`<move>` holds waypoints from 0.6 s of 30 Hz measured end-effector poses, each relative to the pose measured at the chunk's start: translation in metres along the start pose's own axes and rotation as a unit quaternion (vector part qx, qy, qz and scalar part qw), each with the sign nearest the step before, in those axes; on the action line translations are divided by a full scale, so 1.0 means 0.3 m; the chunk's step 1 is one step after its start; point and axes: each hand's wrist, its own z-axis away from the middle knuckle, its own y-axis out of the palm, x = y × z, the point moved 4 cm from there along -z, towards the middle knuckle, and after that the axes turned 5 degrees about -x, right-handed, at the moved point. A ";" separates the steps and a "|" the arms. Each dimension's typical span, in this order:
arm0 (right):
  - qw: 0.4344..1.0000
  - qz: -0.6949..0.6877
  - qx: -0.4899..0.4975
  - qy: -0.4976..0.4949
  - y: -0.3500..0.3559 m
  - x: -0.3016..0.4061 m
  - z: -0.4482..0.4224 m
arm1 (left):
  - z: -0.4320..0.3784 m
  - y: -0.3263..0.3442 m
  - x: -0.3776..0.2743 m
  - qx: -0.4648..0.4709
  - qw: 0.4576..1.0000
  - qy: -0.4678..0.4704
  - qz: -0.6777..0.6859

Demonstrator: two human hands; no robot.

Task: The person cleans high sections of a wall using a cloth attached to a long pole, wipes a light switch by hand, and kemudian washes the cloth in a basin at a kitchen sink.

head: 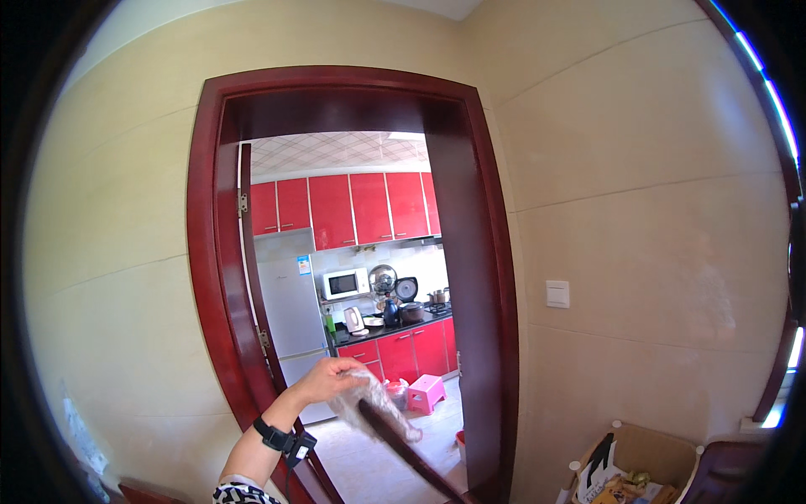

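My left hand (pixel 334 380) is raised at the lower middle, its fingers closed on a pale, crumpled cloth (pixel 378 403) that hangs down to the right. A dark wooden rail or stick (pixel 409 450) slants from the cloth to the bottom edge; whether the cloth touches it, I cannot tell. A black strap with a small device (pixel 284 440) is round my left wrist. My right hand is out of view. Before me stands a dark red wooden door frame (pixel 494 252).
Through the doorway are a grey refrigerator (pixel 286 309), red kitchen cabinets (pixel 371 208), a white microwave (pixel 344 284) and a pink plastic stool (pixel 427 394). A white light switch (pixel 557 294) is on the right wall, above an open bin (pixel 661 447) holding several items.
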 end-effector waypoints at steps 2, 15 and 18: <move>0.996 -0.080 -0.017 0.037 0.038 -0.042 0.007 | -0.042 0.007 -0.026 -0.045 0.990 0.066 -0.113; 0.964 -0.258 -0.031 0.061 0.207 -0.111 -0.031 | -0.157 0.080 -0.171 -0.229 0.853 0.204 -0.423; 0.964 -0.260 -0.022 0.055 0.189 -0.094 -0.020 | -0.199 0.074 -0.184 -0.240 0.849 0.192 -0.430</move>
